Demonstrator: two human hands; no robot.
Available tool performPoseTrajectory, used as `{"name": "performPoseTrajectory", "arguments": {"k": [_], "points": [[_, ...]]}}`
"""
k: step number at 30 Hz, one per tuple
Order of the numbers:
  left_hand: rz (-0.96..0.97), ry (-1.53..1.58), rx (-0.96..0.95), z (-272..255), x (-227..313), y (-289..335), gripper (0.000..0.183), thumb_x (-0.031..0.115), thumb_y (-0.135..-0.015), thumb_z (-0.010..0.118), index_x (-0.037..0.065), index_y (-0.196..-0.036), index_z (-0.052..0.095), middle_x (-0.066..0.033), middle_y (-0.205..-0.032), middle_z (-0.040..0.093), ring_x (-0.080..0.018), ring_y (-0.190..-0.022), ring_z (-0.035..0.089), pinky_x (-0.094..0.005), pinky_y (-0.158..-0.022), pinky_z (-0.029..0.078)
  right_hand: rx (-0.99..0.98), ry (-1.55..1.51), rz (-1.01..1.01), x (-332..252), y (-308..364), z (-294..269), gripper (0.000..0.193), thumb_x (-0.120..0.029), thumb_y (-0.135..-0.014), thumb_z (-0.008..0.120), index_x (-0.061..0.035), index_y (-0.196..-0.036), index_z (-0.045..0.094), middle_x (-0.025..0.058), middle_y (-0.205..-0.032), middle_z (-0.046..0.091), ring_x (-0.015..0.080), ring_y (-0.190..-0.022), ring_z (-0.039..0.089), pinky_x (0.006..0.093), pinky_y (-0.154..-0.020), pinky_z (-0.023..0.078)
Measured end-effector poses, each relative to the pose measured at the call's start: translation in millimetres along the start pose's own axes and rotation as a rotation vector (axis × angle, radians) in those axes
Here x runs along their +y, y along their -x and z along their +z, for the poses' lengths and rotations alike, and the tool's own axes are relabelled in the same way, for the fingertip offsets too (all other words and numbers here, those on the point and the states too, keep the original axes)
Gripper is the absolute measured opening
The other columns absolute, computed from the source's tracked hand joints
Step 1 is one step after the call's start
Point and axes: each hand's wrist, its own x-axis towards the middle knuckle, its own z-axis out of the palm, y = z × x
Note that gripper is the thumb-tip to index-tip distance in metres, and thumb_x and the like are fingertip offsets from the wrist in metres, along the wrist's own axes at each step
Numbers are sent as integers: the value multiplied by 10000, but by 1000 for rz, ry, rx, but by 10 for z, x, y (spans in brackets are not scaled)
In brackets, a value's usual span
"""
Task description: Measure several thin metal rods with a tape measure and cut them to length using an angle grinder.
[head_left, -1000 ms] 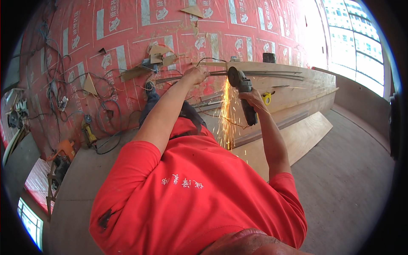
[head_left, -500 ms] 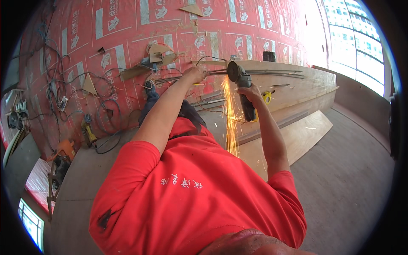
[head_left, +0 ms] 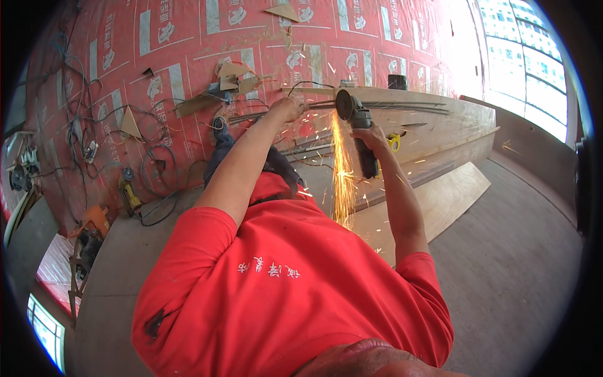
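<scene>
Printed red sheeting (head_left: pixel 264 69) covers the far floor, from the left edge across to the bright windows on the right. It bears a repeated pattern: long white label strips (head_left: pixel 145 32) running lengthwise, each beside a small white emblem (head_left: pixel 167 31), set in rows split by thin pale lines. The same strips and emblems recur further right (head_left: pixel 344 14) and nearer, by the cables on the left (head_left: pixel 176 81). The print is too small and bent to make out. The near red shirt (head_left: pixel 289 295) carries a short row of small white printed marks (head_left: pixel 269 270) across the back. No packages, signs or screens show.
</scene>
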Motion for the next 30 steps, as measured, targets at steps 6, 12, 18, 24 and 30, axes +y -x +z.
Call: {"name": "performPoseTrajectory", "arguments": {"k": [6, 12, 18, 24, 30], "points": [[-19, -15, -47, -2, 3, -19, 445, 492, -951, 471, 98, -1023, 666, -169, -1004, 664, -349, -951, 636, -470, -809, 488, -35, 4, 9, -9, -5, -22, 428, -244, -621, 779, -5, -953, 652, 63, -776, 638, 156, -669, 578, 319, -625, 469], [-67, 16, -99, -11, -26, -42, 459, 508, -924, 503, 111, -1087, 664, -177, -1100, 657, -351, -1018, 632, -452, -852, 495, -19, 65, -37, 79, 14, -40, 449, -248, -612, 788, -7, -968, 658, 66, -791, 647, 165, -682, 590, 318, -645, 475], [-55, 41, -75, 18, -43, -28, 465, 490, -922, 504, 80, -1072, 663, -203, -1094, 653, -359, -1014, 633, -461, -854, 492, -11, 52, -13, 83, 57, -9, 464, -251, -603, 793, -10, -977, 661, 77, -815, 660, 175, -692, 605, 326, -646, 482], [-100, 7, 19, -139, -359, 117, 447, 461, -950, 442, 70, -977, 657, -219, -1000, 657, -389, -952, 629, -494, -823, 472, 5, 108, -1, 59, 143, 26, 449, -251, -622, 781, -9, -976, 649, 75, -806, 654, 178, -677, 604, 332, -627, 491], [-236, 7, 95, -368, -644, 224, 372, 336, -924, 470, 51, -1121, 604, -241, -1105, 631, -404, -1058, 601, -469, -892, 475, -14, -904, 125, 235, 666, -196, 252, -151, -770, 690, -3, -933, 568, 113, -730, 613, 240, -626, 644, 377, -607, 566]]}}
